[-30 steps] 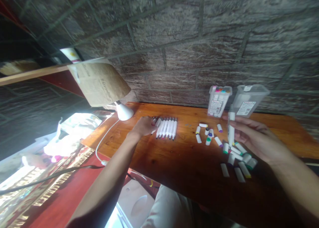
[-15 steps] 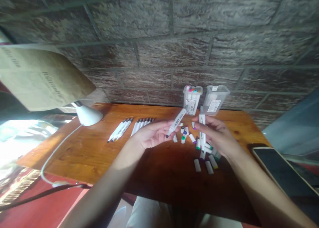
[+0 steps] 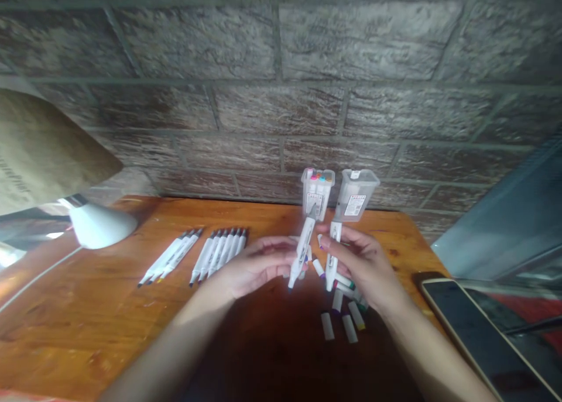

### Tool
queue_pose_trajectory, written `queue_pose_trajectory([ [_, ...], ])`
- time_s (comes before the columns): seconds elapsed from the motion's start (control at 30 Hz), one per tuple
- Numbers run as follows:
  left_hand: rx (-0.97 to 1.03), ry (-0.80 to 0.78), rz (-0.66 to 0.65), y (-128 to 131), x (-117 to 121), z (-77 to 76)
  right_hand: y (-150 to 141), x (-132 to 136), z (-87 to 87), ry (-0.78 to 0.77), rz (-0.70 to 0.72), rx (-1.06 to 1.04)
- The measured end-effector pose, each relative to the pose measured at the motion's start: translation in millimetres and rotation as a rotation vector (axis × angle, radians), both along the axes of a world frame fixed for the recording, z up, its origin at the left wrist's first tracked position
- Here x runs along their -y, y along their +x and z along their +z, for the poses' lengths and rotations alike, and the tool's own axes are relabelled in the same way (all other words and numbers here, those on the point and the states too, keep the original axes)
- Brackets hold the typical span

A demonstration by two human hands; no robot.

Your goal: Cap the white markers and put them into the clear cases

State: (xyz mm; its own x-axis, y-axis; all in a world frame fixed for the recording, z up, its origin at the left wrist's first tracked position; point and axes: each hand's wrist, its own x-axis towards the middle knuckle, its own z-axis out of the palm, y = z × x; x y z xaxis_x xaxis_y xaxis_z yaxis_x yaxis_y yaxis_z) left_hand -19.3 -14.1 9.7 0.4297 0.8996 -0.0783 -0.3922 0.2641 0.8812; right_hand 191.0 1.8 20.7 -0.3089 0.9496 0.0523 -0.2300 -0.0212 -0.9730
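Note:
My left hand point(image 3: 259, 267) is closed on a white marker point(image 3: 302, 248), its dark uncapped tip pointing down. A second white marker point(image 3: 333, 256) is pinched upright in my right hand point(image 3: 360, 261), its lower end pale. The two markers are side by side, a little apart, above the table. Beneath and around my right hand lie several loose marker caps point(image 3: 327, 326), white with coloured ends of purple, green and yellow. Some caps are hidden behind my hands.
Uncapped markers lie in two rows, one point(image 3: 171, 256) farther left, another point(image 3: 218, 251) nearer my left hand. Against the brick wall stand a clear box with colourful markers point(image 3: 318, 194) and another clear box point(image 3: 356, 196). A lamp point(image 3: 100, 223) is at left, a phone point(image 3: 478, 332) at right.
The marker in my left hand has turned steeper and come closer to the one in my right hand. The camera view has shifted, so the table things appear farther left and lower.

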Motion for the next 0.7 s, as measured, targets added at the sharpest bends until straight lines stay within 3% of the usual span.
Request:
queue_pose_trajectory([
  [0.27,-0.161,0.195,-0.013,10.5,10.2,5.9,0.9,7.8,3.7,0.085,0.22,0.001],
  [0.7,-0.231,0.301,0.05,18.6,18.8,11.2,2.2,15.6,6.5,0.167,0.141,0.115],
])
